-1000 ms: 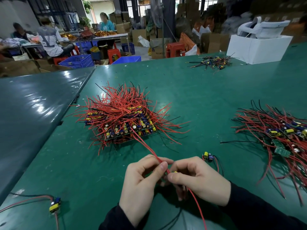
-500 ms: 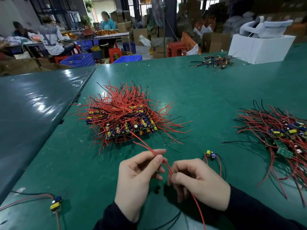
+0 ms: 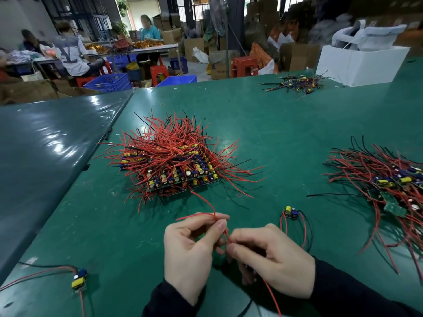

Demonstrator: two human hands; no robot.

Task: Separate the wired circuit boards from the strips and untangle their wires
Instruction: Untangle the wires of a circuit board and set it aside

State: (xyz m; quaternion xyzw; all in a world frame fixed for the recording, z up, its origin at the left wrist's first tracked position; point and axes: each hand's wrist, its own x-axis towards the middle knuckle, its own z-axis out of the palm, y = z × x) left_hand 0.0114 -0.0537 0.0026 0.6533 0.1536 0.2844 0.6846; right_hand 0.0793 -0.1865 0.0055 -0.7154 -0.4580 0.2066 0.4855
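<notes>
Both the left hand (image 3: 191, 252) and right hand (image 3: 272, 259) are pinching red wires (image 3: 225, 232) running lengthwise away toward the board pile (image 3: 176, 165).

A green tabletop (image 3: 274, 124) fills the foreground, a darker glossy tabletop (image 3: 45, 143) butting against its left edge. A white box (image 3: 359, 62) stands at the far right corner. Beyond, seated workers (image 3: 68, 53) face a long bench among blue crates (image 3: 109, 82), red plastic stools (image 3: 243, 66) and stacked cardboard cartons (image 3: 219, 61).
</notes>
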